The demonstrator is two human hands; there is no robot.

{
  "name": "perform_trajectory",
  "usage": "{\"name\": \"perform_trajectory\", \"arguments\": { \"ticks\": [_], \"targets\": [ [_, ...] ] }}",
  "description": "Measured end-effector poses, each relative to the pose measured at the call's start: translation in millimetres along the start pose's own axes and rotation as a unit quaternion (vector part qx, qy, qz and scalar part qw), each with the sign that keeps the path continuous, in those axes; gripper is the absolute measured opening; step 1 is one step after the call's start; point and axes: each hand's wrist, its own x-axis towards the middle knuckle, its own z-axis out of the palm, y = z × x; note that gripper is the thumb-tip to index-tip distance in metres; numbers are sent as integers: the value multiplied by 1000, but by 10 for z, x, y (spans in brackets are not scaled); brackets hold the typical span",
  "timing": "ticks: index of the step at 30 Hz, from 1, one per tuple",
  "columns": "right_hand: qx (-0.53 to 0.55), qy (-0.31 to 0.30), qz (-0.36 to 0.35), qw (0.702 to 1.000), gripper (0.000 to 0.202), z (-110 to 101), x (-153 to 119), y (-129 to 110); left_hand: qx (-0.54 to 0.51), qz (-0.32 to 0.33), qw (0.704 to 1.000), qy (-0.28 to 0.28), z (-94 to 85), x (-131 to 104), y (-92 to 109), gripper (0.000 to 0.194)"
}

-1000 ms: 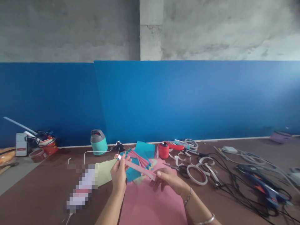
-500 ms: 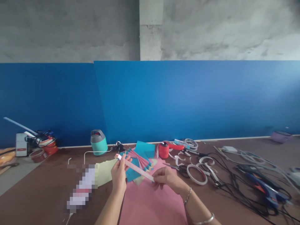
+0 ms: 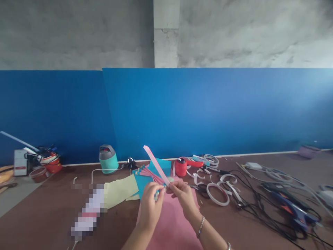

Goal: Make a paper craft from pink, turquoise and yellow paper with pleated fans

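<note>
A folded pink paper strip (image 3: 157, 166) slants up and left from the thumb and fingers of my right hand (image 3: 184, 198), which pinch its lower end. My left hand (image 3: 152, 205) is right beside that end, thumb and fingers pressed together; what is between them is too small to make out. Beyond my hands, several pink strips with pale and blue ends (image 3: 148, 173) lie fanned over blue paper (image 3: 163, 166). Pink paper sheets (image 3: 171, 222) lie under my hands, and pale yellow paper (image 3: 121, 190) is to the left.
A teal and grey container (image 3: 108, 159) and a red spool (image 3: 180, 167) stand toward the blue partition (image 3: 195, 111). White tape rings (image 3: 218, 194), black cables (image 3: 256, 205) and a blue tool (image 3: 296, 210) lie right. A blurred-out power strip (image 3: 88, 211) is at left.
The strip has swung from sloping down between both hands to pointing up and left. My left hand has let go of its far end and moved right, next to my right hand.
</note>
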Motion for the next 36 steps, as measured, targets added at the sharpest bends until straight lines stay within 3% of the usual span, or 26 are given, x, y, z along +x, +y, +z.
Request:
{"name": "perform_trajectory", "arguments": {
  "ticks": [3,10,17,30,36],
  "targets": [
    [-18,5,-29,999,40,103,-71,24,-14,-20,1000,-16,50,-51,41,9],
    [-21,2,-65,998,46,199,-162,35,-109,-107,988,13,45,-66,-51,8],
    [-54,-7,-84,995,40,188,-165,89,-7,-49,999,-4,36,-74,-57,8],
    [-115,-4,-111,987,26,169,-156,79,-48,-63,997,-19,35,-61,-87,4],
    [-160,4,-140,977,22,171,-174,86,66,33,997,-17,64,-71,-114,14]
  ]
}}
